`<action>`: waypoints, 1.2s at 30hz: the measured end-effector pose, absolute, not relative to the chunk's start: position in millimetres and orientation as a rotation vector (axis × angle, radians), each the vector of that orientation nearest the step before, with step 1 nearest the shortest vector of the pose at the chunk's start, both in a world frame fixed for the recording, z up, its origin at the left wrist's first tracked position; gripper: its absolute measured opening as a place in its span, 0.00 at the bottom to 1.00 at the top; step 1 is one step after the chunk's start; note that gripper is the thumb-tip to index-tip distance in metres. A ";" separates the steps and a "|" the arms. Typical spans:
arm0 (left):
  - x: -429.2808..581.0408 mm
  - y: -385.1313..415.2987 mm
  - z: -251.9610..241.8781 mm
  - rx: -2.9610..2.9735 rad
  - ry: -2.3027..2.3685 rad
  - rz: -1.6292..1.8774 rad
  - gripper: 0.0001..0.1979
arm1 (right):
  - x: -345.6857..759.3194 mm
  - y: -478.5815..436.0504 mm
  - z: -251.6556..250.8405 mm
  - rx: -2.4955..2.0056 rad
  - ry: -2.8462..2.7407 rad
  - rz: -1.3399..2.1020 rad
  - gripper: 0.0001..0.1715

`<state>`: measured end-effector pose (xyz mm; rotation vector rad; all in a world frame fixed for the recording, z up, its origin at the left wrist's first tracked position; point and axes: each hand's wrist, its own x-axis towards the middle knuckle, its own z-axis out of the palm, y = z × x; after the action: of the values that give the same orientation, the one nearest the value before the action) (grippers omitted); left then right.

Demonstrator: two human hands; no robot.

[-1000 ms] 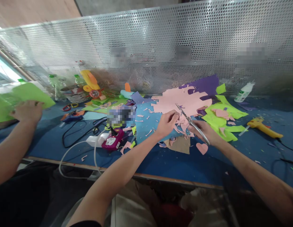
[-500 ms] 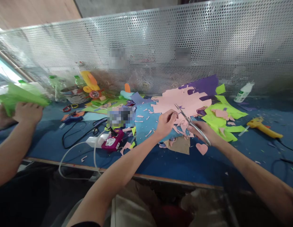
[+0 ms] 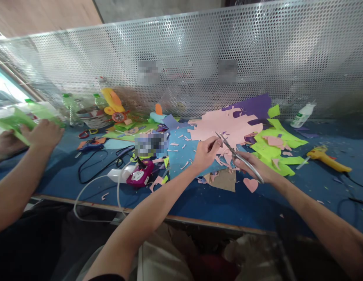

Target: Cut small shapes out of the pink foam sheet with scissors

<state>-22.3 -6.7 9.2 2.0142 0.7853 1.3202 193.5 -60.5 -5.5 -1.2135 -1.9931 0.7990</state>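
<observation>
My right hand is closed around the handles of metal scissors, whose blades point up and to the left. The blade tips lie close to the fingers of my left hand, which are pinched together; what they hold is too small to make out. Beneath and behind both hands are a large pink sheet with cut edges and a blue sheet strewn with pink scraps. A pink paper heart rests on the table just below my right hand, beside a piece of brown cardboard.
Yellow-green paper, a yellow glue gun and a white bottle are on the right. Left of my hands are a magenta power adapter and cables. Another person's hands hold green material at far left.
The other person's hands and the green material have shifted, the nearer hand moving right. My hands stay almost in place, with the scissors tilted slightly differently.
</observation>
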 end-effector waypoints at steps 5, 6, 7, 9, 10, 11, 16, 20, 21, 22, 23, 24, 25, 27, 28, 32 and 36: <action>-19.3 -12.1 9.3 2.057 0.818 1.328 0.21 | 192.7 -61.0 -5.9 -1.213 -2.005 0.804 0.20; -18.9 -12.5 9.0 2.061 0.825 1.327 0.21 | 192.4 -61.2 -5.7 -1.217 -2.006 0.799 0.21; -18.5 -12.8 8.7 2.064 0.831 1.323 0.21 | 192.1 -61.4 -5.4 -1.221 -2.005 0.793 0.21; -18.0 -12.8 7.8 2.069 0.844 1.316 0.21 | 191.6 -61.7 -5.3 -1.225 -1.999 0.794 0.22; -17.8 -12.7 7.4 2.073 0.851 1.314 0.21 | 191.4 -61.9 -5.4 -1.228 -1.995 0.801 0.22; -17.6 -12.6 7.0 2.078 0.857 1.313 0.21 | 191.3 -61.9 -5.7 -1.230 -1.990 0.808 0.22; -17.5 -12.3 5.9 2.091 0.873 1.315 0.21 | 191.7 -61.1 -9.4 -1.230 -1.965 0.823 0.21; -17.6 -11.5 5.4 2.100 0.866 1.319 0.21 | 191.3 -60.4 -10.6 -1.229 -1.955 0.809 0.23; -17.5 -11.1 5.1 2.101 0.869 1.317 0.21 | 191.1 -60.3 -10.4 -1.236 -1.956 0.804 0.24; -17.4 -10.8 4.8 2.102 0.872 1.313 0.21 | 190.8 -60.3 -10.0 -1.245 -1.956 0.799 0.24; -17.3 -10.5 4.4 2.101 0.873 1.312 0.21 | 190.4 -60.3 -9.7 -1.255 -1.955 0.796 0.25; -17.1 -10.3 4.2 2.099 0.871 1.315 0.21 | 190.0 -60.2 -9.5 -1.263 -1.955 0.794 0.26; -17.0 -10.1 4.0 2.095 0.866 1.318 0.21 | 189.6 -60.1 -9.3 -1.270 -1.954 0.790 0.26; -16.7 -9.9 3.8 2.084 0.860 1.321 0.20 | 188.8 -59.7 -9.6 -1.282 -1.947 0.780 0.27; -16.6 -9.9 3.9 2.079 0.859 1.320 0.21 | 188.5 -59.4 -10.0 -1.288 -1.942 0.777 0.27; -16.2 -10.1 3.9 2.059 0.852 1.328 0.21 | 188.0 -58.9 -11.7 -1.312 -1.928 0.764 0.27; -15.6 -10.1 4.1 2.051 0.881 1.330 0.21 | 187.8 -59.5 -11.5 -1.344 -1.969 0.711 0.26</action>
<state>-15.6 -10.1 4.1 2.0506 0.8806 1.3305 187.8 -59.5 -11.5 -1.3438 -1.9686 0.7114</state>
